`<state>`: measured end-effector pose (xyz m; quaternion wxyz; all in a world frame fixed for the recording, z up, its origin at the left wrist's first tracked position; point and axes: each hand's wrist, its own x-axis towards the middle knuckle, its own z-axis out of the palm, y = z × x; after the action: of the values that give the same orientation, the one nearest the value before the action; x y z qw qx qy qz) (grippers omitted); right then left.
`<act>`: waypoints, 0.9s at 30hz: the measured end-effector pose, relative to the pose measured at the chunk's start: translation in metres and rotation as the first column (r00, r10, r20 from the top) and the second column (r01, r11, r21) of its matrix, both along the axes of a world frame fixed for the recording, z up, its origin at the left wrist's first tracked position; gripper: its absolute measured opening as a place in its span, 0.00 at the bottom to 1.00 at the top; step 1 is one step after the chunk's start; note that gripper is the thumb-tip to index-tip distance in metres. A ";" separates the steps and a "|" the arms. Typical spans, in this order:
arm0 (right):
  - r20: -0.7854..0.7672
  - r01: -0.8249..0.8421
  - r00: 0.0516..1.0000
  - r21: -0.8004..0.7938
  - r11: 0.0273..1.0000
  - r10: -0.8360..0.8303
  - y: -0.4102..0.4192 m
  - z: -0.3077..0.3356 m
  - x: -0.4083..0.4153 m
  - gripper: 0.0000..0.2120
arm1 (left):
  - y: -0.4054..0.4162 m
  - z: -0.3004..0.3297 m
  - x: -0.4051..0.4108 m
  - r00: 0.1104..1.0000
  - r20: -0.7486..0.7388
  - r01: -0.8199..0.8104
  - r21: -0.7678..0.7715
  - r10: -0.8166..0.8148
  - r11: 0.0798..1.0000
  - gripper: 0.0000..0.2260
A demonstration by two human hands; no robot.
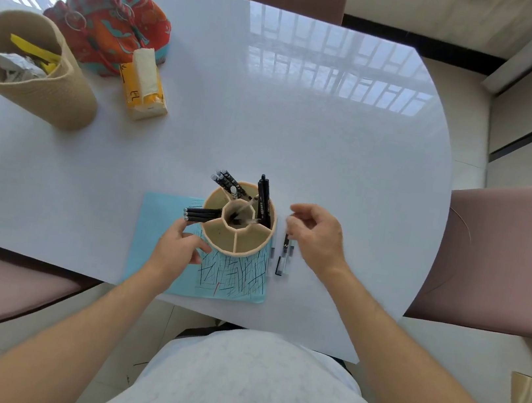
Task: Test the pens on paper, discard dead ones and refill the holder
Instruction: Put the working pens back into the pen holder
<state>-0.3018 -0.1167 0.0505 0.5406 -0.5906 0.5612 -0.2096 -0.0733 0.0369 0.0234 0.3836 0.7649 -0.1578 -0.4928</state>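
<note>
Head view: holder (237,231) stands between relaxed left hand (178,250) and loosely curled right hand (316,236).

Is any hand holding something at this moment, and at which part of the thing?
It cannot be told for certain. The right hand hangs curled over the pens lying beside the holder, blurred. The left hand rests on the blue paper, holding nothing.

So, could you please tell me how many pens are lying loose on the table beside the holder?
2, as far as I can tell: both pens lie side by side just right of the holder, below the right hand. Blur may hide another.
</note>
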 end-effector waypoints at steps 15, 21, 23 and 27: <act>-0.573 -0.218 0.798 0.016 0.976 0.188 -0.004 -0.054 -0.062 0.06 | -0.010 -0.002 0.007 0.996 -0.029 -0.087 -0.019 0.087 0.996 0.04; -0.708 -0.309 0.662 0.040 0.950 0.246 -0.006 -0.056 -0.053 0.08 | -0.005 -0.005 0.005 0.995 -0.036 -0.093 -0.031 0.092 0.995 0.08; -0.643 -0.192 0.745 0.049 0.980 0.178 -0.007 -0.054 -0.051 0.06 | -0.003 -0.007 0.003 0.997 -0.031 -0.073 -0.027 0.072 0.997 0.12; -0.293 0.073 0.955 0.096 0.993 -0.042 -0.003 -0.038 -0.045 0.06 | -0.001 -0.007 0.000 1.000 0.012 -0.026 0.018 0.026 1.000 0.20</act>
<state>-0.3466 -0.1202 0.0121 0.4764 -0.5690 0.6618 -0.1064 -0.0730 0.0355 0.0160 0.3822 0.7732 -0.1457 -0.4846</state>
